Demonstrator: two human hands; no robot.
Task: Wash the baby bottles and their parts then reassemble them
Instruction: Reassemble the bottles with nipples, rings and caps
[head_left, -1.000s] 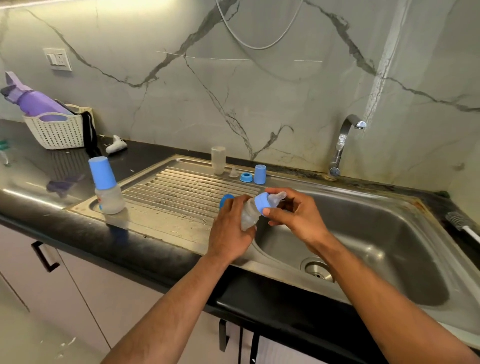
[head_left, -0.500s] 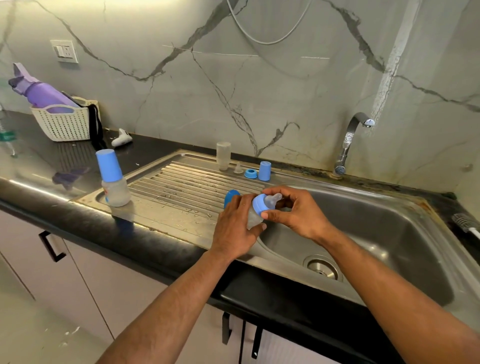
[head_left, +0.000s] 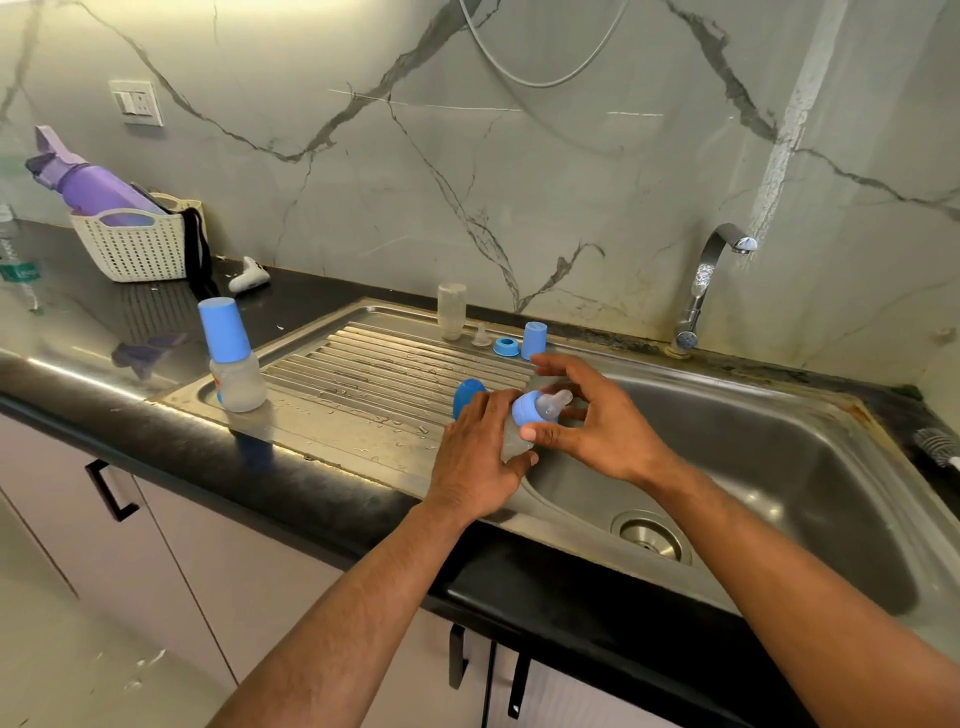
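Two hands on one small baby bottle (head_left: 515, 441), held over the sink rim (head_left: 571, 499) where drainboard meets basin. Left hand (head_left: 480, 457) wrapped round the clear body from the 7 o'clock side. Right hand (head_left: 597, 421) at the 3 o'clock side, thumb and fingers pinching the blue collar ring (head_left: 525, 408). Long axis tilted, base toward 7 o'clock, teat (head_left: 556, 401) pointing toward 2 o'clock. Probably tightening collar; right hand nearer the thread. Blue cap (head_left: 467, 396) just beyond left hand at 11 o'clock, likely next. Capped bottle (head_left: 234, 364) standing at 9 o'clock; loose parts at 12 o'clock.
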